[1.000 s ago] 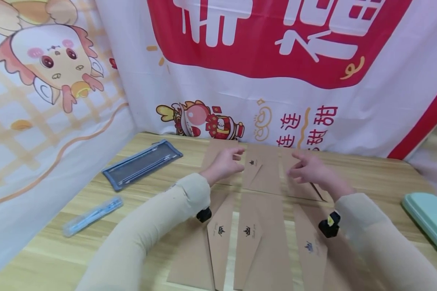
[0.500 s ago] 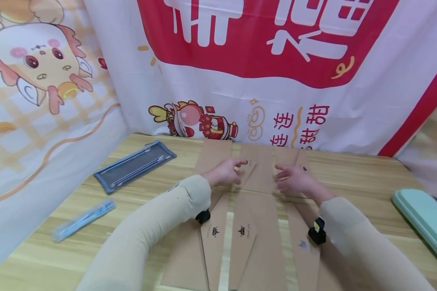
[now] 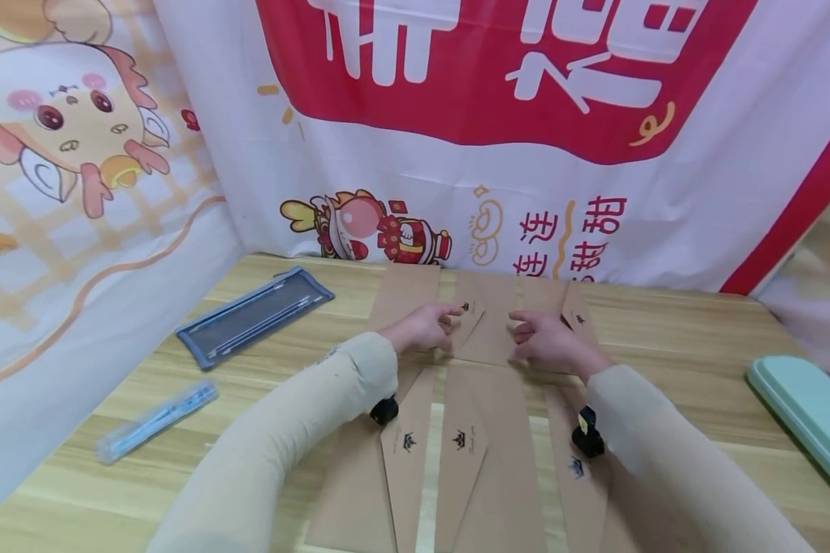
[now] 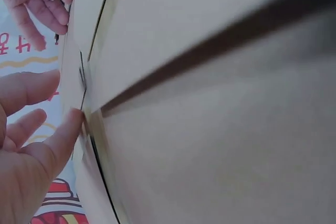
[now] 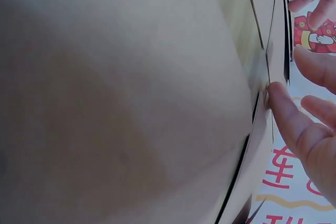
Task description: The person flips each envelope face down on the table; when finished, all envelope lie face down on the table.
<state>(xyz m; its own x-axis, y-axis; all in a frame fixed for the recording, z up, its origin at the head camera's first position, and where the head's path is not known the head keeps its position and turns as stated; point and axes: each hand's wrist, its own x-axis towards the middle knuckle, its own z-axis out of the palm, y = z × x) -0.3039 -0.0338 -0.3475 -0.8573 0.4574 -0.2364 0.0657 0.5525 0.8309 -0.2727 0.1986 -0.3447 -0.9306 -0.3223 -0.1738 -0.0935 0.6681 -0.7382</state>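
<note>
Brown paper envelopes with pointed flaps lie in two rows. In the head view my left hand [image 3: 425, 326] is at the left edge of the back middle envelope [image 3: 491, 338], fingers loosely bent and gripping nothing visible. My right hand [image 3: 548, 338] is at that envelope's right side, its fingers pointing inward, partly over the back right envelope [image 3: 539, 293]. Each wrist view shows a thumb tip at an envelope edge: the left thumb [image 4: 65, 135] and the right thumb [image 5: 286, 108]. Firm contact cannot be made out. Part of the back left envelope [image 3: 408, 286] is hidden by my left hand.
Nearer me lie a front left envelope [image 3: 349, 499], a front middle one [image 3: 505, 476] and a front right one [image 3: 576, 453]. A grey-blue mesh pouch [image 3: 256, 316] and a clear pen case [image 3: 157, 421] are on the left. On the right is a mint-green case [image 3: 805, 422]. Printed cloth [image 3: 387, 169] hangs behind.
My right hand has moved left, from over the back right envelope to the right side of the back middle one. The left hand has shifted only slightly, and the head view has turned a little right.
</note>
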